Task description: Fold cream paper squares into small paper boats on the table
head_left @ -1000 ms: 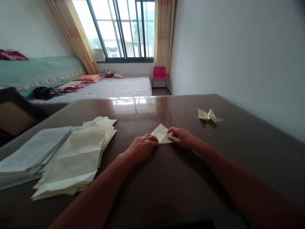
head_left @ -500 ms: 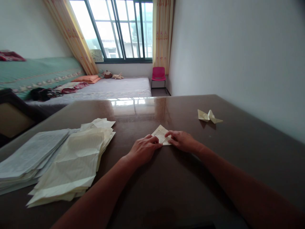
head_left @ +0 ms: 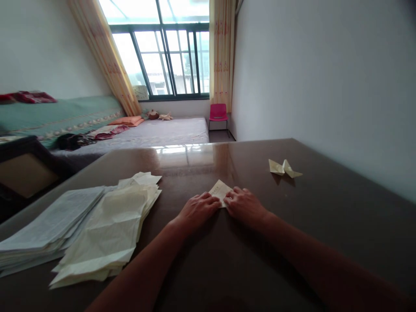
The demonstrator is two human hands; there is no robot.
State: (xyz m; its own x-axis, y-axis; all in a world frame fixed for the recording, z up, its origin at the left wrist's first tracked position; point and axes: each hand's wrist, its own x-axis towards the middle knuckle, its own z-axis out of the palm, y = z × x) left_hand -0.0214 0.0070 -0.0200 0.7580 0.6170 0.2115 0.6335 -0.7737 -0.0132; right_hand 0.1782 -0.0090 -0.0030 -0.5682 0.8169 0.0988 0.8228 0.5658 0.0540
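Observation:
A small folded sheet of paper (head_left: 220, 188), cream with faint print, lies on the brown table between my hands, one corner pointing away from me. My left hand (head_left: 201, 208) is closed with its fingers on the paper's left side. On the right side, my right hand (head_left: 244, 203) presses its bent fingers onto the paper. Both hands rest low against the tabletop and cover the paper's side corners. Farther right stands a folded paper figure (head_left: 284, 168) with two raised points.
At the left lie a stack of cream sheets (head_left: 107, 229) and a pile of greyish printed paper (head_left: 55, 216). The glossy table (head_left: 201, 164) reaches toward a bed (head_left: 175, 130) and a pink chair (head_left: 218, 112). A dark chair back (head_left: 26, 173) stands beyond the left edge.
My right hand's fingers have come down and closer to my left hand on the paper. The camera has tilted up, so the whole scene sits lower.

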